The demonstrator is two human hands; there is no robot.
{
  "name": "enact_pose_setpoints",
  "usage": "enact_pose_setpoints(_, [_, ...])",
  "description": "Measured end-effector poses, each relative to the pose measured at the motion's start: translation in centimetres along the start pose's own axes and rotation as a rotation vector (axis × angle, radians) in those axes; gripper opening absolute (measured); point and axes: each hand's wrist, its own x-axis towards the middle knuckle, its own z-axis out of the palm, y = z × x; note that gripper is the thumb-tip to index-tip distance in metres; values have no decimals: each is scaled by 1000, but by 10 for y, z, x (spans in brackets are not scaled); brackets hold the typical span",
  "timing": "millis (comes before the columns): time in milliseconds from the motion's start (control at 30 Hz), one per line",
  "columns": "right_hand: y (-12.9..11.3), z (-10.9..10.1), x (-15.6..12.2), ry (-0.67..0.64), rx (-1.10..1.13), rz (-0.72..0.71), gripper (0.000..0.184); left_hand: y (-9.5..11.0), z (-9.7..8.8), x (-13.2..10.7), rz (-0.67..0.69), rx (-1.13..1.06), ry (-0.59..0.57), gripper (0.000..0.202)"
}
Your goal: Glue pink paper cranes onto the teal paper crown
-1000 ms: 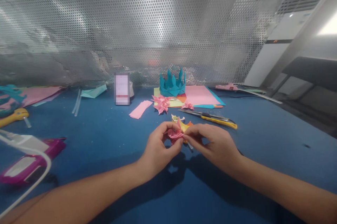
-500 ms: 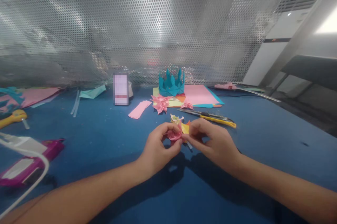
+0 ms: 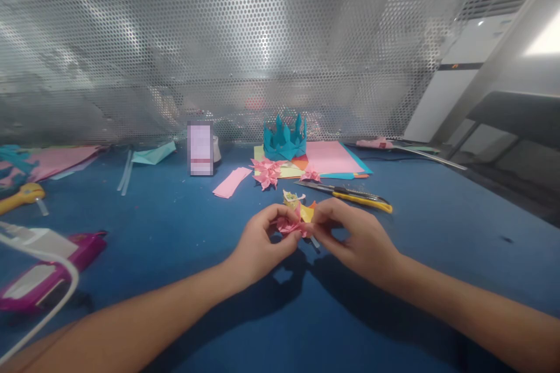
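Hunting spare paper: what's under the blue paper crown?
The blue paper crown seems to stand on a stack of coloured sheets: pink topmost, yellow, orange and teal edges showing. Anything directly beneath it is covered.

Counted on blue tabletop [image 3: 175, 227]: three pink folded paper flowers [image 3: 289, 225], one teal paper crown [image 3: 284, 138], one yellow-and-black utility knife [image 3: 359, 197], one pink paper strip [image 3: 233, 182]
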Motion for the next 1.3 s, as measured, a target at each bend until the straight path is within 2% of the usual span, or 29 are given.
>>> enact_pose_setpoints(133, [4, 1, -2, 10, -68, -8, 9, -4, -2, 2, -20, -20, -41, 12])
enact_pose_setpoints(300, [8, 2, -2, -13, -48, -28, 8, -4, -3, 3, -63, -42, -102, 13])
enact_pose_setpoints(433, [9, 1, -1, -46, -77, -59, 10, -4, -3, 2, -69, 0, -110, 13])
enact_pose_setpoints(600, [13, 1, -4, -53, -142, -90, 13, -3, -1, 2, -30, 145, -67, 19])
enact_pose_setpoints(1033, [15, 2, -4, -73, -191, -65, 16, -3, -2, 3, -32, 147, -139, 25])
enact_pose_setpoints(1300, [19, 4, -7, -24, -233, -167, 20, -4, -4, 1, 33, 249, -161, 25])
